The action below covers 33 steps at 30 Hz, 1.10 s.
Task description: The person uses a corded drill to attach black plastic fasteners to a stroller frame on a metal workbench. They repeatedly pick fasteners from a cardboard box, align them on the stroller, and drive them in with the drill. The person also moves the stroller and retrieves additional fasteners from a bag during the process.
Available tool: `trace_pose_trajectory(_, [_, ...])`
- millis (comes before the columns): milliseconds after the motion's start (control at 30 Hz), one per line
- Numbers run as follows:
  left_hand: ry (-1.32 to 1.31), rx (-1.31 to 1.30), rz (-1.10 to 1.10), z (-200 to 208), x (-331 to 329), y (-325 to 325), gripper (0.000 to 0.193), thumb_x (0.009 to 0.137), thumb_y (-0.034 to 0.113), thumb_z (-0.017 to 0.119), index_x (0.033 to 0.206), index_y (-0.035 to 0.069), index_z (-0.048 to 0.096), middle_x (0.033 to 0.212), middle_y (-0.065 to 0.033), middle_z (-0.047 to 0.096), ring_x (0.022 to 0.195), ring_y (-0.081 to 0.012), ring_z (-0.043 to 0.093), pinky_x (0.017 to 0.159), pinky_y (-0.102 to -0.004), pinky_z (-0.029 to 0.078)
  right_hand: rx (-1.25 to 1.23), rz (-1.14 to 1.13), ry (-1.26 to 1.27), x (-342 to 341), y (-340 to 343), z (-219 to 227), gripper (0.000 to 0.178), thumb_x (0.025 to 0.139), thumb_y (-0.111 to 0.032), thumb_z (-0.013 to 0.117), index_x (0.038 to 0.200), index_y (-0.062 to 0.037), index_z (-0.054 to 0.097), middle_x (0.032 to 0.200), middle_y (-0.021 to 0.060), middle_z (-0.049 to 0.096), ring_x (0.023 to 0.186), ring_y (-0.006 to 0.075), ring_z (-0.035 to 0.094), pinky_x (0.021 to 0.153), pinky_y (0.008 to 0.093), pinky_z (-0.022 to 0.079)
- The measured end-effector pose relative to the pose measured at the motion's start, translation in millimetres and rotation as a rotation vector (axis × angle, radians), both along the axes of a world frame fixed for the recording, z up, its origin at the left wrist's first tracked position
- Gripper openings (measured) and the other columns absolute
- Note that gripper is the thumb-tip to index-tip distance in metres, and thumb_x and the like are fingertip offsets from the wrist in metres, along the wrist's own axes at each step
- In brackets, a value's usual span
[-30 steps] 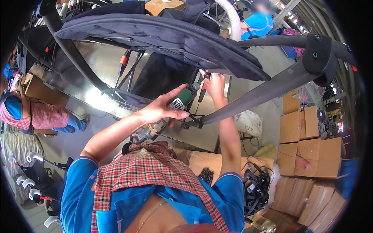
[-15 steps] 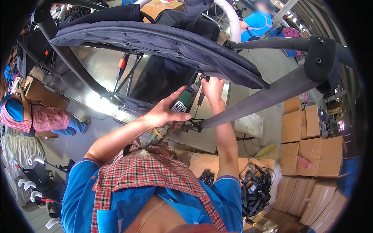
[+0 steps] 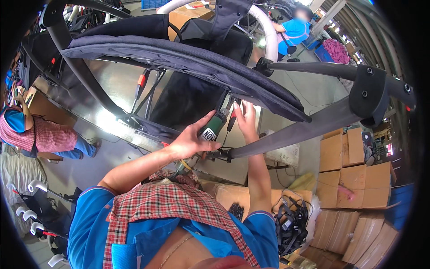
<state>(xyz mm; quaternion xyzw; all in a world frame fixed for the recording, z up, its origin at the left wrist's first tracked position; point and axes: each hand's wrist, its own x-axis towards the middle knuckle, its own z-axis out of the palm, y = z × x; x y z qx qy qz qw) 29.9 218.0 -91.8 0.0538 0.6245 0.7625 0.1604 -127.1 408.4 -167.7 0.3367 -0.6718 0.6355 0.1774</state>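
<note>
My left hand (image 3: 190, 141) is wrapped round a green power screwdriver (image 3: 214, 125), its nose tilted up and away from me. The driver's tip meets a small dark fitting at the underside of a padded black fabric panel (image 3: 188, 58). Close beside that tip, my right hand (image 3: 246, 122) has its thumb and fingers raised around a small dark part that I cannot make out. Thick dark grey tubes (image 3: 295, 127) of what looks like a stroller frame surround the panel. Below it hangs more black fabric (image 3: 183, 96), near a red-and-black strut (image 3: 140, 85).
The frame stands on a shiny metal table (image 3: 105, 80). Cardboard boxes (image 3: 354, 179) are stacked at the right, near a tangle of black straps (image 3: 291, 219). White-handled frames (image 3: 33, 215) stand at the lower left. Co-workers are at the left (image 3: 53, 134) and far right (image 3: 293, 33).
My right hand has shifted slightly down and its fingers now point more upward beside the driver's tip. My left hand still holds the screwdriver there. The frame sits slightly lower in view.
</note>
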Motion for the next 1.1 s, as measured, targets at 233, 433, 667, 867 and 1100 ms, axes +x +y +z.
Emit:
trace_pose_trajectory(233, [0.022, -0.026, 0.023, 4, 3, 1, 0.094, 0.081, 0.005, 0.073, 0.154, 0.012, 0.015, 0.083, -0.0031, 0.062, 0.056, -0.0084, 0.055, 0.052, -0.0236, 0.049, 0.141, -0.145, -0.055, -23, 13, -38, 0.036, 0.097, -0.007, 0.055, 0.128, 0.0055, 0.043, 0.123, 0.0162, 0.058, 0.116, 0.0222, 0.054, 0.102, 0.0340, 0.039])
trace_pose_trajectory(433, [-0.011, -0.056, 0.020, 1, -3, 1, 0.094, 0.080, 0.005, 0.074, 0.154, 0.010, 0.015, 0.082, -0.0029, 0.061, 0.055, -0.0084, 0.056, 0.052, -0.0240, 0.048, 0.142, -0.224, -0.012, -22, 12, -40, 0.026, 0.097, -0.011, 0.057, 0.117, 0.0048, 0.054, 0.108, 0.0111, 0.064, 0.100, 0.0164, 0.060, 0.091, 0.0287, 0.046])
trace_pose_trajectory(667, [0.079, -0.051, 0.051, -9, -1, 2, 0.097, 0.075, 0.018, 0.078, 0.152, 0.003, 0.020, 0.084, -0.0061, 0.066, 0.064, -0.0085, 0.059, 0.063, -0.0247, 0.050, 0.110, -0.214, 0.001, -15, 8, -23, 0.020, 0.094, -0.010, 0.061, 0.109, 0.0031, 0.059, 0.098, 0.0078, 0.064, 0.093, 0.0130, 0.060, 0.085, 0.0278, 0.048])
trace_pose_trajectory(867, [0.103, -0.092, 0.054, -12, -1, 3, 0.094, 0.080, 0.011, 0.075, 0.153, 0.008, 0.016, 0.088, -0.0038, 0.065, 0.058, -0.0089, 0.057, 0.053, -0.0243, 0.050, 0.197, -0.197, 0.057, -12, 11, -10, 0.014, 0.092, -0.003, 0.061, 0.105, 0.0027, 0.061, 0.094, 0.0071, 0.064, 0.086, 0.0113, 0.058, 0.078, 0.0270, 0.048])
trace_pose_trajectory(1100, [0.009, -0.075, 0.044, -6, 1, 2, 0.099, 0.075, 0.020, 0.078, 0.152, 0.004, 0.019, 0.080, -0.0064, 0.067, 0.070, -0.0085, 0.061, 0.072, -0.0248, 0.050, -0.167, -0.025, -0.094, -1, 2, -2, 0.038, 0.092, -0.002, 0.061, 0.127, 0.0072, 0.050, 0.117, 0.0170, 0.064, 0.109, 0.0200, 0.059, 0.098, 0.0327, 0.044])
